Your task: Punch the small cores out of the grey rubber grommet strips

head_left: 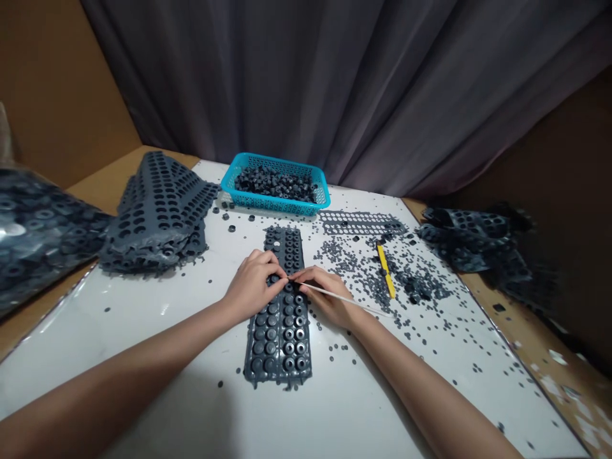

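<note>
A dark grey moulded rubber sheet (278, 344) with rows of round, raised parts lies lengthwise before me on the white table. My left hand (258, 280) rests over its left side, thumb and forefinger pinched at the middle rows; what they grip is too small to make out. From the right, my right hand (327, 296) meets it there, its fingers closed round a thin white stick (339, 296). The stick's tip is at the sheet, close to the left fingertips, and its other end points back over my right wrist.
A turquoise basket (275, 207) of small dark parts stands at the back. Stacked perforated sheets (143, 204) and a bag of parts (43, 236) are left. Right lie a punched sheet (363, 223), a yellow cutter (385, 271), scattered discs (377, 290) and crumpled sheets (473, 239).
</note>
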`<act>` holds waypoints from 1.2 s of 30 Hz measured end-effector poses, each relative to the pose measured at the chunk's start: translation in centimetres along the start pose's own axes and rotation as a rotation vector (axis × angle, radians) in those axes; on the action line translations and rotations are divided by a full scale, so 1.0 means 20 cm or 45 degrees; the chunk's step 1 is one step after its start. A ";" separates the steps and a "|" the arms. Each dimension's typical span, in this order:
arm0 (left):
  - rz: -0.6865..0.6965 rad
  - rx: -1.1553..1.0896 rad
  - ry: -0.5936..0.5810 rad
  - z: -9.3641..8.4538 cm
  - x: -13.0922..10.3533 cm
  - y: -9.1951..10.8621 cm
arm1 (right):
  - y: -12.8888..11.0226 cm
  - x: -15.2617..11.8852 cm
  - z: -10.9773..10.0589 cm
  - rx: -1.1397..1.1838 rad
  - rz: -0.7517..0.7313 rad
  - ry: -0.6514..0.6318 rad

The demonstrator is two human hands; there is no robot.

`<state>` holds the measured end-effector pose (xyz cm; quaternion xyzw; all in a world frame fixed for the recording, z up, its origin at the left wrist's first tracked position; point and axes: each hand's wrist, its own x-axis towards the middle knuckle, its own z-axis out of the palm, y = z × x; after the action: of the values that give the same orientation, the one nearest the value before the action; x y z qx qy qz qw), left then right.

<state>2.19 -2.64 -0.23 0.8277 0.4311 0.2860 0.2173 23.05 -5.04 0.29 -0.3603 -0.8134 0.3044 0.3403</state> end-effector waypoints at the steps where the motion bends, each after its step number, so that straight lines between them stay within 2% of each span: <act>1: 0.001 -0.001 0.001 0.00 0.00 0.00 | 0.00 0.00 0.00 -0.014 -0.019 0.006; 5: 0.002 0.004 0.012 0.01 0.00 0.00 | -0.01 0.00 0.00 -0.040 0.004 0.067; 9: 0.031 0.019 0.022 -0.03 0.00 0.02 | -0.05 0.00 -0.05 -0.059 0.087 0.313; 12: 0.075 0.048 0.044 -0.09 -0.05 0.07 | -0.11 -0.03 -0.06 -0.125 0.013 0.416; 14: 0.167 0.093 0.006 -0.12 -0.12 0.10 | -0.14 -0.06 -0.03 -0.127 -0.077 0.333; 16: 0.330 0.139 -0.134 -0.14 -0.19 0.13 | -0.16 -0.10 0.03 -0.122 -0.172 0.205; 18: 0.407 0.203 -0.208 -0.13 -0.24 0.14 | -0.15 -0.12 0.08 -0.136 -0.226 0.181; 21: 0.394 0.255 -0.256 -0.12 -0.28 0.13 | -0.13 -0.14 0.11 -0.173 -0.275 0.215; 25: 0.388 0.277 -0.324 -0.10 -0.27 0.12 | -0.11 -0.14 0.10 -0.201 -0.303 0.227; 32: 0.406 0.282 -0.326 -0.10 -0.27 0.13 | -0.09 -0.15 0.11 -0.237 -0.295 0.198; 36: 0.389 0.268 -0.324 -0.10 -0.27 0.13 | -0.08 -0.13 0.09 -0.381 -0.345 0.175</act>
<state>-0.12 -8.37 1.15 0.9309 0.2973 0.1623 0.1367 22.35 -8.46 -0.55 -0.3140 -0.8655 0.1065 0.3754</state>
